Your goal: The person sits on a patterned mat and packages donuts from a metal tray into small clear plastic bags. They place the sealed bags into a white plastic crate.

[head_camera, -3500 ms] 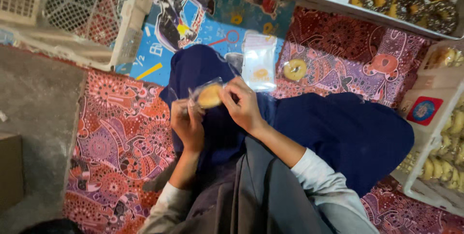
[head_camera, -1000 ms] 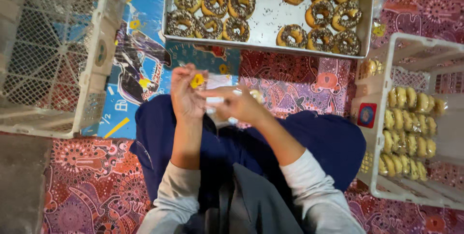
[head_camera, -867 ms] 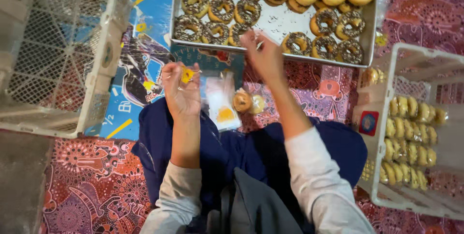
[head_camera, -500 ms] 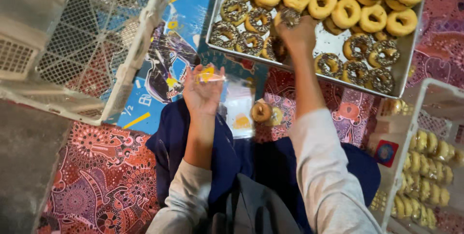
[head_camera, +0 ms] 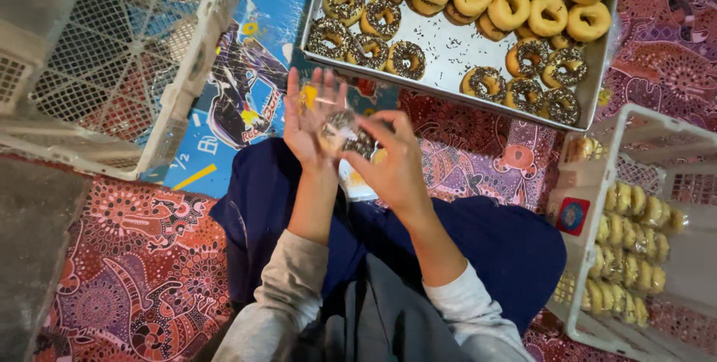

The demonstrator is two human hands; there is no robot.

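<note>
Just below the metal tray [head_camera: 448, 52] of doughnuts, the left hand [head_camera: 310, 119] holds a clear bag [head_camera: 325, 104] open while the right hand [head_camera: 396, 164], its grip pinching, pushes a chocolate-sprinkled doughnut [head_camera: 345, 132] into it.

A tray [head_camera: 455, 52] of doughnuts lies ahead of the hands. An empty crate [head_camera: 112, 63] sits left. A crate [head_camera: 642, 183] holding bagged doughnuts sits right.
</note>
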